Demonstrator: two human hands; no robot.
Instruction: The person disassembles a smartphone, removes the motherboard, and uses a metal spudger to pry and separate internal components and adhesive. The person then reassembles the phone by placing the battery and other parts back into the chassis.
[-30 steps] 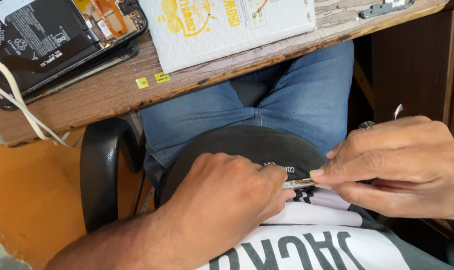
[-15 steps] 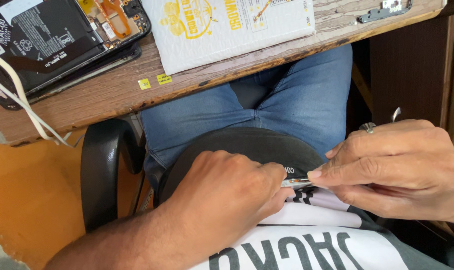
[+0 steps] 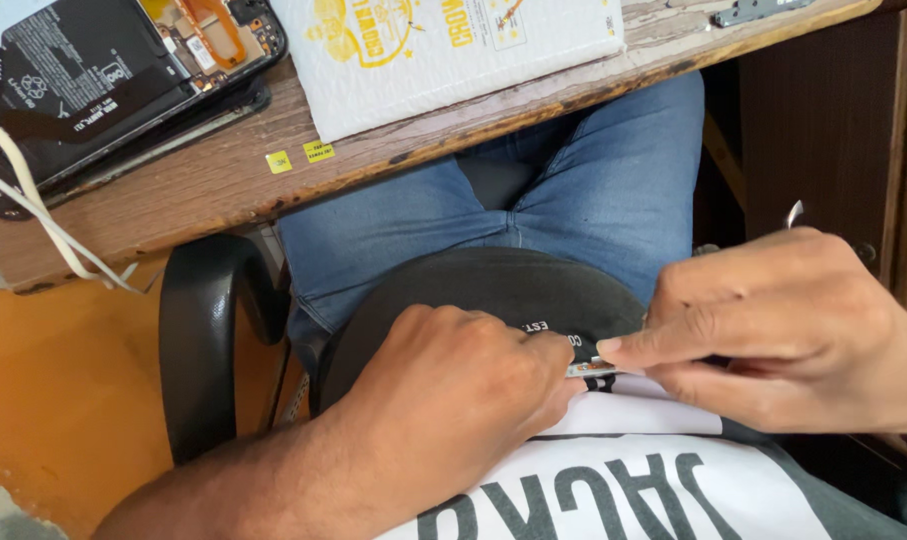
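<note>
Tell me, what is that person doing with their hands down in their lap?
The person sits at a wooden desk and holds a tiny, thin metal part over their lap. The left hand and the right hand pinch it from both sides, fingertips almost meeting. It is too small to tell what it is. On the desk lies an opened phone with its insides showing, next to a white padded envelope. Two small yellow stickers sit near the desk edge.

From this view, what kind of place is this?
Probably a phone repair bench. An opened phone with its battery and orange flex exposed lies on a worn wooden desk beside a white padded envelope. Both hands, left and right, pinch a tiny part over the lap.
</note>
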